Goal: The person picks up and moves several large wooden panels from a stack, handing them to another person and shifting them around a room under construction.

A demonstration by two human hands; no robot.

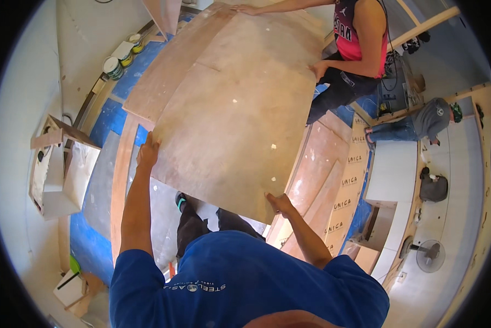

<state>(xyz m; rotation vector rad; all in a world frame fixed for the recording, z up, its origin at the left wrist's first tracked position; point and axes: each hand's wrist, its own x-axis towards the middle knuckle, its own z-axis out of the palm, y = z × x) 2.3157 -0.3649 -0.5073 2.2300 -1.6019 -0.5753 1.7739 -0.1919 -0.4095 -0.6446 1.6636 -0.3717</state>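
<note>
A large plywood sheet (229, 109), light brown with a few white spots, stretches away in front of me. My left hand (148, 152) grips its near left corner, and my right hand (279, 204) is closed on its near right edge, thumb on top. At the far end a co-worker in a black and pink sleeveless top (360, 38) has one hand (246, 9) on the far edge and the other (320, 69) at the right edge. Beneath the sheet on the left lies another wooden board (163, 82).
Blue sheeting (90, 235) covers parts of the floor. Paint buckets (113, 68) stand by the left wall, near a wooden cabinet frame (62, 169). On the right are cardboard strips (341, 205), white cabinets (390, 172), a fan (430, 256) and another person in grey (428, 120).
</note>
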